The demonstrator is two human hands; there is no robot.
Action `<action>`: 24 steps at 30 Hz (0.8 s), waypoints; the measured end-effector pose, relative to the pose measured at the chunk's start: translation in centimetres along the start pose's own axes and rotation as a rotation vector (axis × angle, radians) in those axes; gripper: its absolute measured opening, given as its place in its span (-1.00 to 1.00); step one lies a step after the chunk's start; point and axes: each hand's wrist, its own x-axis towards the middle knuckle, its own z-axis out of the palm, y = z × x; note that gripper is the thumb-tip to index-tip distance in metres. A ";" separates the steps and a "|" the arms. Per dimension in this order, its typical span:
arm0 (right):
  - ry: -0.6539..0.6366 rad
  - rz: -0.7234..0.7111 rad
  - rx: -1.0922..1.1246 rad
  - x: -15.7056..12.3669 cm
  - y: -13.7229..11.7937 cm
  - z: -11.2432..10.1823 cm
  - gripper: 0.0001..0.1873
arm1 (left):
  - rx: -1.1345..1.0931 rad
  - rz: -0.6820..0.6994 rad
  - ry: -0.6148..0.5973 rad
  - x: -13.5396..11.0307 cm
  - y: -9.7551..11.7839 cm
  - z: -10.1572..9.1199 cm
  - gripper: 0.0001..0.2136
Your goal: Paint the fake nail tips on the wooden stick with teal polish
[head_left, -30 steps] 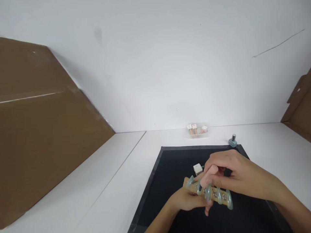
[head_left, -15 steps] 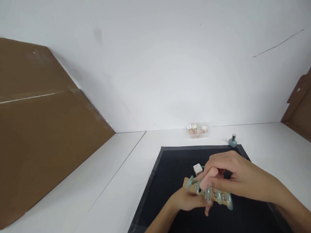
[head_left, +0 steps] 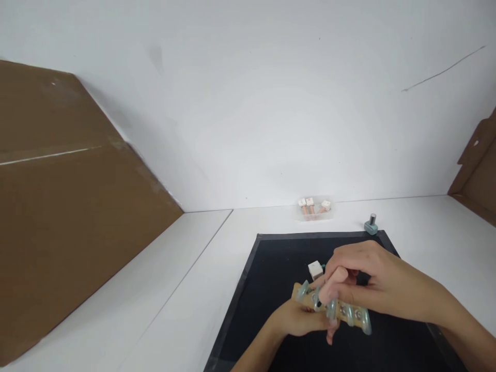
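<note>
Over the black mat (head_left: 267,289) on the desk's near side, your left hand (head_left: 300,319) is gripping the tan clip strip (head_left: 343,310) from below while your right hand (head_left: 374,281), fingers pinched narrow on it, is pressing slightly lower than a second ago, so the work is barely advancing.

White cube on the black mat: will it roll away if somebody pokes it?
Probably not: the white cube has flat faces, so it should slide, not roll. It looks tiny beside the right hand, so it is likely very light. The dull black mat may slow it.
</note>
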 end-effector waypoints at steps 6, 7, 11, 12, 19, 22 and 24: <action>0.023 -0.019 0.004 -0.1 0.2 0.1 -0.76 | -0.021 0.039 -0.005 0.0 -0.3 0.0 -0.51; 0.027 -0.023 0.007 -0.1 0.2 0.1 -0.76 | -0.018 0.040 -0.009 0.1 -0.3 0.0 -0.52; 0.019 -0.018 -0.008 0.0 0.3 0.0 -0.75 | 0.015 0.018 -0.015 0.1 -0.1 0.0 -0.50; 0.018 -0.016 -0.011 0.0 0.3 0.0 -0.75 | 0.015 0.014 -0.011 0.1 -0.1 0.0 -0.49; 0.022 -0.006 0.011 0.0 0.2 0.0 -0.77 | 0.008 0.015 -0.018 0.1 0.0 0.0 -0.50; 0.016 -0.007 0.000 -0.1 0.2 0.0 -0.77 | -0.001 0.002 -0.012 0.1 -0.1 0.0 -0.50; 0.027 -0.015 0.016 -0.1 0.3 0.1 -0.77 | 0.000 0.002 -0.016 0.1 -0.2 0.0 -0.50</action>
